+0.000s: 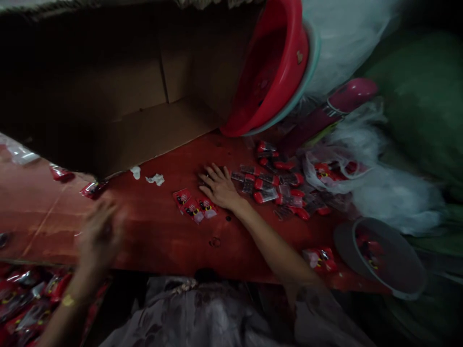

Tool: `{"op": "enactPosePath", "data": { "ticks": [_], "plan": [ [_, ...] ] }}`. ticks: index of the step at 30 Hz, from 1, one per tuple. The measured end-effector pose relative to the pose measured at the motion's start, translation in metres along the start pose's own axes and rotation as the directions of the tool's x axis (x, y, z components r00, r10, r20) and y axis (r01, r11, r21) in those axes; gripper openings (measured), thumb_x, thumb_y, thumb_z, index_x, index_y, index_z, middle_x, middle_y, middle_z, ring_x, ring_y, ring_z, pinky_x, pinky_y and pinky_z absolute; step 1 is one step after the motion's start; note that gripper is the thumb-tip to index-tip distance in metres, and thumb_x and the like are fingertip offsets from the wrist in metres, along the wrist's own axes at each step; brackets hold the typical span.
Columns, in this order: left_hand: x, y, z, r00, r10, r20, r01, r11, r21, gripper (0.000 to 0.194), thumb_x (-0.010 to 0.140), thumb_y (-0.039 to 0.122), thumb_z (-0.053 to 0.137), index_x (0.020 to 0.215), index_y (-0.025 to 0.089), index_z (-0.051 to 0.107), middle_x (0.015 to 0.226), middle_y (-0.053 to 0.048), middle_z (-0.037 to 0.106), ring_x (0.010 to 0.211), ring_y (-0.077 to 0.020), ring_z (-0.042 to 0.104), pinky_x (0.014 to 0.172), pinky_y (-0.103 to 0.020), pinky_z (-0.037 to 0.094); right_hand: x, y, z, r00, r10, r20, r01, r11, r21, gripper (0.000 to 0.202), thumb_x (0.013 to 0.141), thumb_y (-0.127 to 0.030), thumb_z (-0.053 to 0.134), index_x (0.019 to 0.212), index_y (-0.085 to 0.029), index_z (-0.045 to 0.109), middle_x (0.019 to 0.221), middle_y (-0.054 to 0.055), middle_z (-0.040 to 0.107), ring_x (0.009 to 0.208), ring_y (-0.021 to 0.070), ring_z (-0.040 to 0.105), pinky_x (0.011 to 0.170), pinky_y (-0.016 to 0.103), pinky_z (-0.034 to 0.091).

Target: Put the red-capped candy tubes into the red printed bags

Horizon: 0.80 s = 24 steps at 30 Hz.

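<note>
Resting flat on the red table (pixel 155 231), our right hand (pixel 219 187) lay palm down with its fingers spread apart, gripping nothing, its fingertips pointing away from us. Just beside it on our left sat a small cluster of three red packets (pixel 194 206), close together on the tabletop, nearly touching the hand's edge. On the hand's other side lay a larger scatter of packets (pixel 278 185) with red ends and clear middles, some overlapping. Our left hand (pixel 99 233) hovered over the table's near-left part, too blurred for us to tell how its fingers stood or whether it held anything. Two white scraps (pixel 155 179) lay farther back, near an open cardboard box (pixel 144 96) tipped on its side. A red basin (pixel 269 67) leaned behind the scatter, and a grey bowl (pixel 383 260) with packets inside sat at the table's right corner. More packets filled the dim lower left (pixel 25 294).
</note>
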<state>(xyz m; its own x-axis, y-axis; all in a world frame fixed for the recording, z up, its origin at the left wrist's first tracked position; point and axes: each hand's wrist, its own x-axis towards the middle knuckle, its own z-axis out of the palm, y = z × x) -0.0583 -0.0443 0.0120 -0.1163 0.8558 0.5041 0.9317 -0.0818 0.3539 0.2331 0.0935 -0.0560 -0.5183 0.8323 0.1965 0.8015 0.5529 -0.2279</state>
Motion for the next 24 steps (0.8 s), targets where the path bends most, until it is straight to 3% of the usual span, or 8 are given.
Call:
{"op": "enactPosePath", "data": {
  "ticks": [2, 4, 7, 12, 18, 24],
  "plan": [
    [0.002, 0.031, 0.037, 0.975, 0.137, 0.176, -0.133, 0.991, -0.03, 0.034, 0.086, 0.042, 0.048, 0.1, 0.018, 0.067, 0.113, -0.011, 0.066, 0.119, -0.0294, 0.052, 0.101, -0.047, 0.039, -0.003, -0.003, 0.005, 0.999, 0.037, 0.002, -0.037, 0.999, 0.01, 0.043, 0.094, -0.038, 0.038, 0.132, -0.022, 0.05, 0.145, 0.008, 0.04, 0.138, 0.0305, 0.023, 0.111, 0.057, 0.015],
    [0.003, 0.062, 0.069, 0.92, 0.21, 0.33, -0.208, 0.977, -0.043, 0.033, 0.087, 0.037, 0.048, 0.108, 0.019, 0.065, 0.123, -0.011, 0.061, 0.127, -0.0306, 0.044, 0.106, -0.051, 0.032, -0.015, 0.002, 0.006, 0.997, 0.074, -0.007, -0.074, 0.997, 0.018, 0.04, 0.093, -0.034, 0.039, 0.129, -0.023, 0.053, 0.144, 0.006, 0.041, 0.138, 0.0312, 0.023, 0.11, 0.059, 0.014],
    [0.002, 0.089, 0.095, 0.856, 0.232, 0.462, -0.245, 0.969, -0.034, 0.033, 0.084, 0.036, 0.054, 0.109, 0.019, 0.066, 0.129, -0.014, 0.056, 0.129, -0.0353, 0.04, 0.106, -0.055, 0.029, -0.048, 0.012, 0.002, 0.994, 0.111, -0.008, -0.111, 0.994, 0.02, 0.039, 0.092, -0.034, 0.042, 0.128, -0.023, 0.053, 0.144, 0.007, 0.04, 0.138, 0.032, 0.023, 0.108, 0.062, 0.015],
    [-0.002, 0.086, 0.101, 0.841, 0.215, 0.497, -0.257, 0.966, 0.018, 0.029, 0.087, 0.028, 0.048, 0.106, 0.022, 0.069, 0.123, -0.012, 0.061, 0.128, -0.0352, 0.041, 0.107, -0.056, 0.027, -0.09, -0.001, 0.0, 0.979, 0.157, -0.131, -0.159, 0.987, 0.0, 0.042, 0.09, -0.04, 0.046, 0.125, -0.019, 0.056, 0.141, 0.014, 0.042, 0.138, 0.0327, 0.024, 0.108, 0.061, 0.016],
    [-0.002, 0.082, 0.106, 0.856, 0.241, 0.457, -0.293, 0.955, 0.045, 0.032, 0.09, 0.031, 0.043, 0.107, 0.023, 0.069, 0.123, -0.009, 0.061, 0.128, -0.0348, 0.042, 0.107, -0.057, 0.027, -0.085, -0.039, 0.014, 0.989, 0.107, -0.104, -0.098, 0.991, 0.089, 0.036, 0.092, -0.039, 0.044, 0.121, -0.025, 0.06, 0.137, 0.008, 0.049, 0.137, 0.0314, 0.026, 0.108, 0.062, 0.016],
    [0.003, 0.081, 0.112, 0.845, 0.267, 0.463, -0.279, 0.959, -0.045, 0.029, 0.087, 0.026, 0.047, 0.105, 0.024, 0.069, 0.125, -0.01, 0.06, 0.128, -0.0344, 0.042, 0.106, -0.061, 0.024, -0.087, -0.04, 0.023, 0.977, 0.147, -0.153, -0.118, 0.976, 0.184, 0.025, 0.091, -0.027, 0.049, 0.104, -0.029, 0.07, 0.121, 0.002, 0.063, 0.13, 0.0297, 0.038, 0.108, 0.062, 0.017]
  ]
}}
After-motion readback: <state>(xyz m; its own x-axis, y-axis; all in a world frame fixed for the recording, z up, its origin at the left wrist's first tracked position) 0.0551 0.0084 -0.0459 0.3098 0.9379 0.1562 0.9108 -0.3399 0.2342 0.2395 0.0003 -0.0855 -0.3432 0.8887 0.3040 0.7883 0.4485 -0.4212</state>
